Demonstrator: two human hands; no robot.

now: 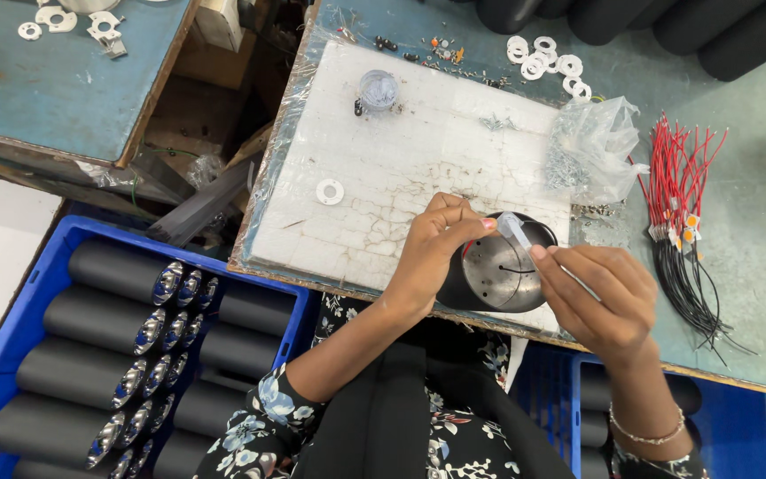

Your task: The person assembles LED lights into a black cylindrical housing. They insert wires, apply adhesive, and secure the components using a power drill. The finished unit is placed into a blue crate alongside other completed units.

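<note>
Just right of the frame's centre, the left hand [432,253] and the right hand [600,297] meet over a round black metal housing with a silvery inner face [496,270]. The two hands pinch between their fingertips a small clear plastic sleeve [516,231], the left thumb and forefinger closed on its upper end, the right fingers closed on the lower part. The left palm rests against the housing's left rim (a red wire shows just inside that rim). The housing stands at the lower edge of a white cracked foam board [401,168] wrapped in clear film.

On the board, toward centre-left, lies one flat white ring washer [330,191]; near its upper edge sits a small clear round lid [378,89]. At the board's right edge lies a crumpled clear plastic bag of small metal screws [591,146]. Further right, on the grey-green table [755,115], lies a bundle of red and black wires [689,213]. Along the top, a cluster of white rings [543,58] lies on the table.

In the lower left of the frame, a blue plastic crate [37,284] holds black cylindrical housings with shiny chrome ends [108,266].
</note>
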